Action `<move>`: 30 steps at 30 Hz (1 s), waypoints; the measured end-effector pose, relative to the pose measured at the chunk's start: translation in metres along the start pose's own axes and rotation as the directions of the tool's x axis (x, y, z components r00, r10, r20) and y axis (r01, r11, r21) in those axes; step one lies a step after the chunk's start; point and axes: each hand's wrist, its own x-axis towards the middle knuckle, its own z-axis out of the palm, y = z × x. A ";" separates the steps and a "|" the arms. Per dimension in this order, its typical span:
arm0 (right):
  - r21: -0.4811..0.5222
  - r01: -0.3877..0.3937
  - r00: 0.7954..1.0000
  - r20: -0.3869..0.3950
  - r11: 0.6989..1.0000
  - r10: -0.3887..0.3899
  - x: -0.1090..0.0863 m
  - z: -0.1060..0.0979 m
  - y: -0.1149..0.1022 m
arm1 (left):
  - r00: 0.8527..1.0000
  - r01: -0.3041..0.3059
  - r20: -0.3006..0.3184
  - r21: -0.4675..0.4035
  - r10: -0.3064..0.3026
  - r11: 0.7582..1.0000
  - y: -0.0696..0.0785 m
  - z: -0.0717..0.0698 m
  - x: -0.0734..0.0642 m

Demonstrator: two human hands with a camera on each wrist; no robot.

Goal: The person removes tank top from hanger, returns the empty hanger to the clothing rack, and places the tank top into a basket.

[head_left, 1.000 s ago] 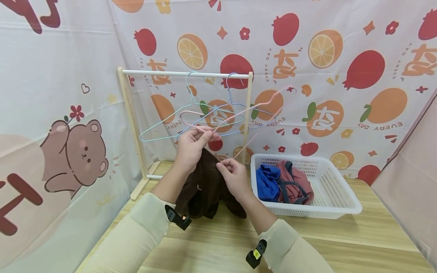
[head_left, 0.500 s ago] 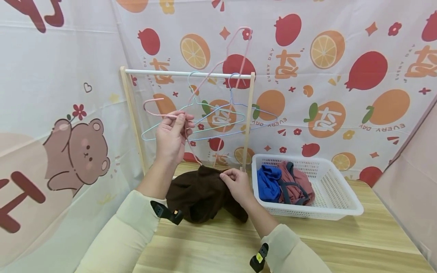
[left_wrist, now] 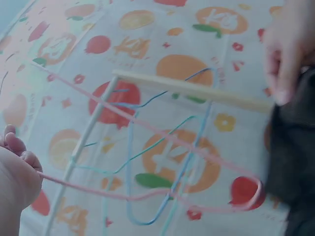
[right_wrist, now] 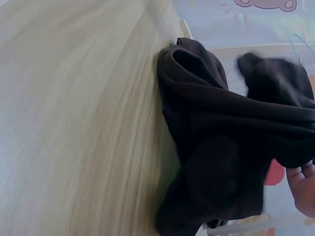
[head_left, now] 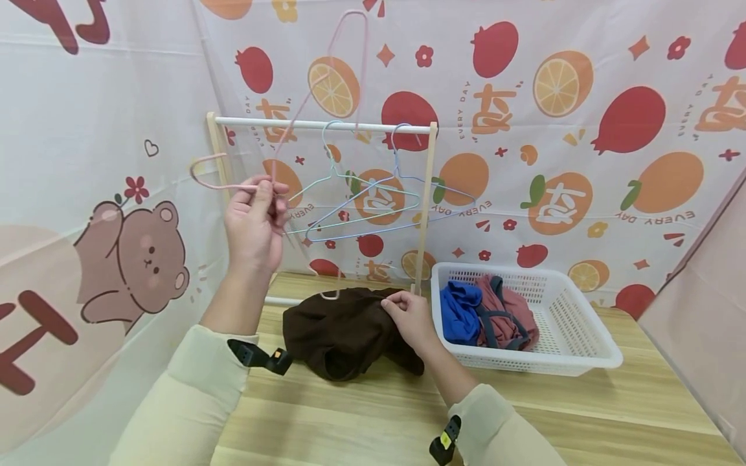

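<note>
In the head view my left hand (head_left: 254,223) holds a pink clothes hanger (head_left: 205,185) near the base of its hook, raised left of centre. The hanger is tilted, one end high up and the other low in front of a dark brown garment (head_left: 350,333). That garment lies bunched on the table. At its upper right edge, my right hand (head_left: 410,317) pinches the cloth between thumb and fingers. The left wrist view shows the hanger's rounded end beside the dark cloth (left_wrist: 295,162). In the right wrist view, folds of the garment (right_wrist: 216,162) cover part of my right hand (right_wrist: 302,191).
Behind stands a wooden rack with a white rail (head_left: 262,123). A teal hanger (head_left: 333,171) and a blue hanger (head_left: 397,173) hang from it. To the right, a white basket (head_left: 603,356) holds blue cloth (head_left: 459,314) and reddish cloth (head_left: 507,317) on the wooden table (head_left: 326,421).
My left hand has moved left and up with the pink hanger, drawing it away from the garment. The brown cloth has sunk onto the table. My right hand keeps its pinch, slightly lower.
</note>
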 end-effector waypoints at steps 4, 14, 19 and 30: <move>0.003 -0.028 0.999 -0.017 1.000 0.028 0.001 -0.003 0.002 | 0.993 -0.061 -0.094 0.129 0.073 0.990 0.027 -0.002 0.003; 0.015 -0.013 0.999 -0.052 1.000 0.014 0.002 -0.007 0.003 | 0.959 -0.054 -0.050 0.934 0.279 0.353 0.053 -0.028 0.004; 0.022 -0.022 0.998 -0.055 1.000 0.023 0.001 -0.008 0.003 | 0.984 -0.052 0.042 0.997 0.175 0.051 0.042 -0.032 0.009; -0.003 -0.006 0.998 0.064 1.000 0.006 -0.005 -0.005 0.005 | 0.951 -0.310 0.308 0.936 -0.043 -0.164 0.016 0.000 0.044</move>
